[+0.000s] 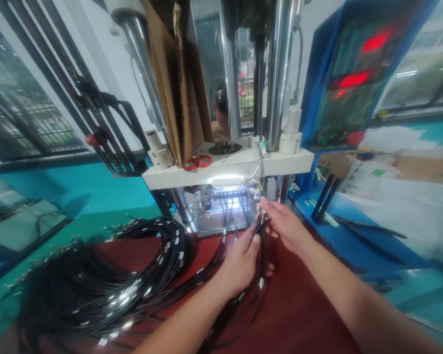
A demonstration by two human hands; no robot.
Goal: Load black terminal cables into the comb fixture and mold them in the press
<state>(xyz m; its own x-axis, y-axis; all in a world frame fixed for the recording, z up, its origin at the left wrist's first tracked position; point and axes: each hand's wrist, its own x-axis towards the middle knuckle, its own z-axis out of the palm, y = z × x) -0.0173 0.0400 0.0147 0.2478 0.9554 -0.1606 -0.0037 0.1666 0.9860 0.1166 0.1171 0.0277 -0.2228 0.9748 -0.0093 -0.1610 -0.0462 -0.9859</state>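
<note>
My left hand (243,260) is closed around several black cables (263,246), which hang down from it over the dark red tabletop (299,305). Just above and to the right, my right hand (280,219) pinches the upper ends of the same cables beside the press. What the right fingertips hold exactly is too small to make out. Other cables run from the lit mould area (227,201) of the machine down toward the left. A large coiled bundle of black cables (170,246) with small white tags lies on the table at the left.
Above the mould, the white press plate (221,167) carries a lamp (227,182), red-handled scissors (197,162) and cardboard sheets (188,83). To the right stand a blue control box (339,88), black tweezers-like tools (369,228) and white bags (409,167).
</note>
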